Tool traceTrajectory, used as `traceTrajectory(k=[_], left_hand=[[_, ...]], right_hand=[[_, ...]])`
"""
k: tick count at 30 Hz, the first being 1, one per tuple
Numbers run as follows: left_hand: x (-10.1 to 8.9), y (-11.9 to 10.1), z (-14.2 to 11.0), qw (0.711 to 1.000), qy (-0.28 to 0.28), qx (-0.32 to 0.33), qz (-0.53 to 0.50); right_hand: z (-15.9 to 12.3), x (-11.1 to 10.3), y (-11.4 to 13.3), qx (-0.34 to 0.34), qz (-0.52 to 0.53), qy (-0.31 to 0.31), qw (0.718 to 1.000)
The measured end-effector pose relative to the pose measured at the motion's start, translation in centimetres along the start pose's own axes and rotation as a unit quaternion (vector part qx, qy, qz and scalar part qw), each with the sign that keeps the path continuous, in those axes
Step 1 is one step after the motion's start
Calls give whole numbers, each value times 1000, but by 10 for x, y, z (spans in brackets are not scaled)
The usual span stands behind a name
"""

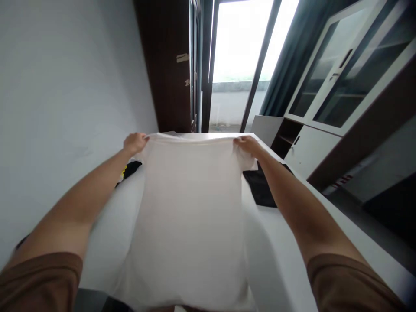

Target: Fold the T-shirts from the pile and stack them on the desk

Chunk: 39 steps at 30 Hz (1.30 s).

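Observation:
A white garment (191,208) hangs stretched between both of my hands above a white table (282,242). My left hand (134,142) is closed on its upper left corner. My right hand (245,144) is closed on its upper right corner. The cloth falls from the far end of the table down toward me and hides the table's middle. Both arms reach forward, with brown sleeves at the bottom corners.
A black folded cloth (261,186) lies on the table under my right forearm. A black and yellow item (129,170) lies by my left forearm. A grey wall is at the left, a glass door ahead, cabinets (341,86) at the right.

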State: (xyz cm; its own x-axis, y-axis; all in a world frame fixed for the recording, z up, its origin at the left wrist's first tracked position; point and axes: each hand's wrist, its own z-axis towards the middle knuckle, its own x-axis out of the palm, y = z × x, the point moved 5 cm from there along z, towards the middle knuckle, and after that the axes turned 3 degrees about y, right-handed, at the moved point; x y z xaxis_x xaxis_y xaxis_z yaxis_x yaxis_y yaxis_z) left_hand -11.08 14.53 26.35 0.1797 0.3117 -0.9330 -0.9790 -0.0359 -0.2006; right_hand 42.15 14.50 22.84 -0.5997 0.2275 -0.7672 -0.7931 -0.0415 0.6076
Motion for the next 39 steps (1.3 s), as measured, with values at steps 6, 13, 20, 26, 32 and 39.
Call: traceTrajectory(k=[6,13,20,26,32,39], left_hand=[[147,6,-58,988,113,-92,45],[207,-22,-97,998,40,-20,37],[249,-100,-107,978,116,170,-36],[284,-117,-121,978,157,138,-24],[294,-110,-97,977,180,112,-13],[307,-104,-75,976,191,104,1]], right_hand=[[-40,122,-75,-2,-148,131,980],[-63,166,-85,-41,-242,27,969],[-74,200,-45,-105,-234,82,963],[-83,228,-58,-80,-237,158,955],[-55,227,-80,-107,-225,200,948],[-31,239,-87,-137,-222,179,948]])
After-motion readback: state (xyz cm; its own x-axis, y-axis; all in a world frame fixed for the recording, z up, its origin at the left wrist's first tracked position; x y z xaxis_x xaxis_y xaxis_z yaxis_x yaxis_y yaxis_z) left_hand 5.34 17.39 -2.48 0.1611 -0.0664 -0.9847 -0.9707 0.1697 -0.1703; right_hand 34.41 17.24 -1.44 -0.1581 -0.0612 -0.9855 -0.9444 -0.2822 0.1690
